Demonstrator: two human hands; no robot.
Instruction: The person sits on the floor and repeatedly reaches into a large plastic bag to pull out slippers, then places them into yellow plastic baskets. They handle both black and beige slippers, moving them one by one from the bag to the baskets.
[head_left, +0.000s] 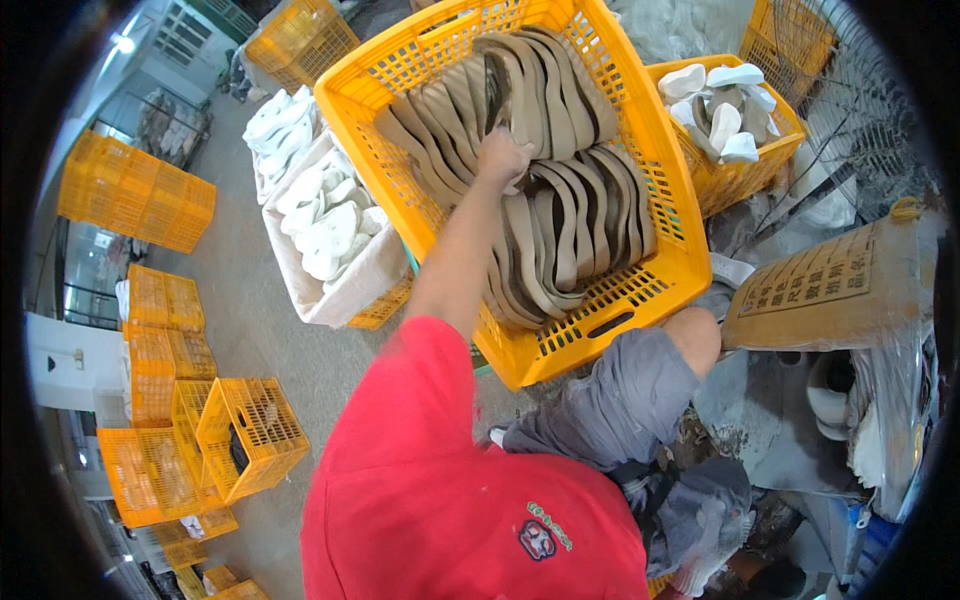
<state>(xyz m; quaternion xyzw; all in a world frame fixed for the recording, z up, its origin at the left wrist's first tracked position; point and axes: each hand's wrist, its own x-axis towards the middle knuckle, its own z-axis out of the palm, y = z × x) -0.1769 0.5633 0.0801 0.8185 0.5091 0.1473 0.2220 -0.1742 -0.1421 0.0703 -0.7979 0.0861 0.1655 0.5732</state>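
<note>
A large yellow plastic crate (690, 255) stands tilted before me, packed with two rows of beige and dark shoe soles (575, 215) set on edge. My left arm reaches over its near side. My left hand (503, 160) is closed on a sole near the middle, where the two rows meet; its fingertips are partly hidden among the soles. Low in the picture, beside my grey shorts, is my right hand (697, 572) in a whitish glove. Its fingers are too unclear to read, and nothing held shows there.
White soles fill a cloth-lined crate (335, 225) on the left and a yellow crate (735, 165) at the far right. A brown carton (830, 285) wrapped in plastic stands to my right. Stacked yellow crates (135, 190) line the left side, with an open crate (255, 435) nearer me.
</note>
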